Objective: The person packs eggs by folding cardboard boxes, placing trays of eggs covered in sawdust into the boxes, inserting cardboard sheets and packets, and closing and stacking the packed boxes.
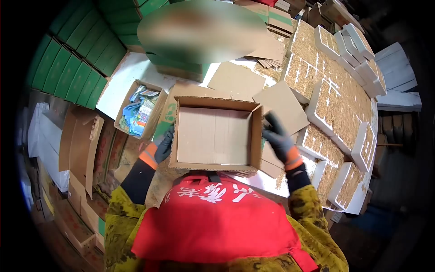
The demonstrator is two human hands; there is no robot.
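An open, empty cardboard box [214, 136] stands in front of my red apron. My left hand [164, 147], in a dark glove with an orange cuff, is at the box's left wall, its fingers partly hidden behind the wall. Just off the right wall is my right hand [277, 139], gloved the same way and slightly blurred, its fingers apart with nothing in them. Flat cardboard pieces [282, 106] lie beyond and under the box on the right.
A carton of colourful packets [141, 111] sits at the left. Green boxes [68, 72] are stacked at the upper left. White trays with brown filling [340, 109] cover the right side. Open cartons [79, 145] stand at the lower left. A blurred oval hides the top middle.
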